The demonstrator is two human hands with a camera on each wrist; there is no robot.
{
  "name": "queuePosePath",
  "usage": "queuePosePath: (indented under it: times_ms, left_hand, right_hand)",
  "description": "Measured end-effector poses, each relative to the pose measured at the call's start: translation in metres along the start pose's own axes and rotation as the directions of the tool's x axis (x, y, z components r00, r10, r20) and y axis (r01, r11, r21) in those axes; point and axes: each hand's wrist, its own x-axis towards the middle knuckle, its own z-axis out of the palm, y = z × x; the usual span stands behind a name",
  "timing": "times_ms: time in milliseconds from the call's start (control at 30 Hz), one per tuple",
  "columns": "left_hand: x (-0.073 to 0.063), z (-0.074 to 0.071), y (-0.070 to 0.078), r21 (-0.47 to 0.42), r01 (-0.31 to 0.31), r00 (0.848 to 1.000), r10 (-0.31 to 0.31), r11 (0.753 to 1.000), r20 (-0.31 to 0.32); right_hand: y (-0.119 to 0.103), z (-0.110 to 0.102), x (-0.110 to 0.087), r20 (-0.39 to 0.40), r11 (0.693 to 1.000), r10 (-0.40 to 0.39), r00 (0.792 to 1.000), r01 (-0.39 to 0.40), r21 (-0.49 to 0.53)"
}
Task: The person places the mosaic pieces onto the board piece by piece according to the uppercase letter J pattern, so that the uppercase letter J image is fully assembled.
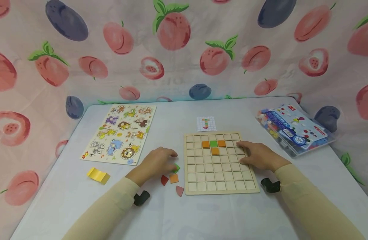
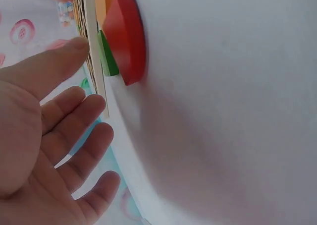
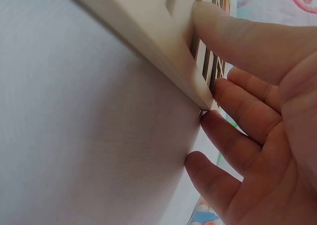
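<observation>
A wooden grid board [image 1: 221, 192] lies flat, bearing a green tile [image 1: 213, 143] between two orange tiles, with another orange tile [image 1: 215, 151] below. Left of it my left hand [image 1: 157, 164] hovers with loosely bent fingers, its thumb over a loose green tile [image 1: 177, 168]. Nothing is gripped in the left wrist view, where a red curved-edge piece [image 2: 128, 39] stands out beyond the fingers. An orange tile [image 1: 174, 178] and a pinkish-red piece [image 1: 180, 191] lie nearby. My right hand [image 1: 260, 156] rests at the board's right edge, thumb on its top, fingers along its side.
Behind the board is a small pattern card [image 1: 206, 124]. An animal puzzle board [image 1: 119, 133] lies at the left, with a bent yellow piece [image 1: 98, 176] in front of it. A clear plastic box [image 1: 296, 130] of colourful parts sits back right.
</observation>
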Motion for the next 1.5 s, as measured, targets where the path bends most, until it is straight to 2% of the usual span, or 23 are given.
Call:
queuePosePath:
  times_ms: [233,533,733,933,1500]
  left_hand:
    - [-0.001,0.004,0.0,0.018,-0.005,1.0,0.004,1.0,0.022]
    - [-0.001,0.002,0.001,0.03,0.005,1.0,-0.005,1.0,0.008]
    - [0.0,0.003,-0.004,0.063,0.023,1.0,-0.023,0.998,-0.011]
    - [0.002,0.003,-0.01,0.049,0.034,0.999,-0.033,0.998,-0.027]
    - [0.002,0.003,-0.01,0.045,-0.017,0.999,0.019,0.999,-0.042]
  right_hand:
    - [0.0,0.001,0.001,0.001,1.0,0.007,1.0,-0.007,0.001]
    - [0.0,0.002,0.003,0.009,1.0,0.019,1.0,-0.019,0.003]
    - [-0.001,0.001,0.002,0.017,1.0,0.025,1.0,-0.025,0.003]
    - [-0.001,0.001,0.002,0.026,0.999,0.033,0.999,-0.033,0.006]
    - [-0.001,0.001,0.0,0.019,1.0,0.03,0.999,-0.03,0.008]
